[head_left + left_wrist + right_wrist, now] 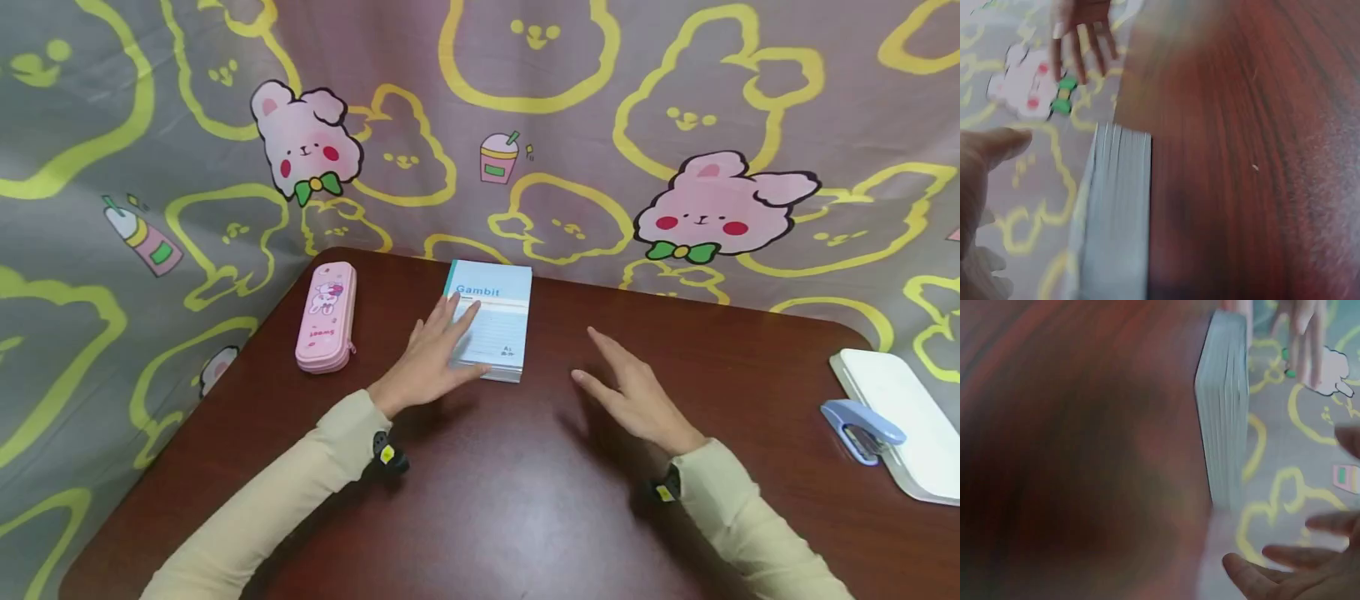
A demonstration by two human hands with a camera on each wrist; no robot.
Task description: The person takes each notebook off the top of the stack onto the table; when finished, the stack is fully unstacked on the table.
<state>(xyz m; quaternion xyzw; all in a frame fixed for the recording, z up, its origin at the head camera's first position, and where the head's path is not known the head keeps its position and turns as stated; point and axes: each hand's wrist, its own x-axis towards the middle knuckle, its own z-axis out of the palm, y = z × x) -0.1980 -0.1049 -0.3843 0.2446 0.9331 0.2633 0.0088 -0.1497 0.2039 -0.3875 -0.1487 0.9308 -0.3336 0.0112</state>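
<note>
A stack of light blue notebooks (495, 333), the top one printed "Gambit", lies near the far edge of the table. Its layered page edges face the camera in the left wrist view (1116, 212), and the stack (1222, 412) shows again in the right wrist view. Over the left side of the stack is my left hand (435, 354), fingers spread and fairly straight; whether it touches the cover I cannot tell. To the right of the notebooks, apart from them, my right hand (637, 400) hovers above the table with extended fingers and nothing in it.
A pink pencil case (327, 317) lies left of the notebooks on the dark wooden table (495, 517). At the right edge a blue stapler (862, 427) leans on or beside a white flat case (907, 417). A patterned curtain (420, 50) hangs behind and at the left.
</note>
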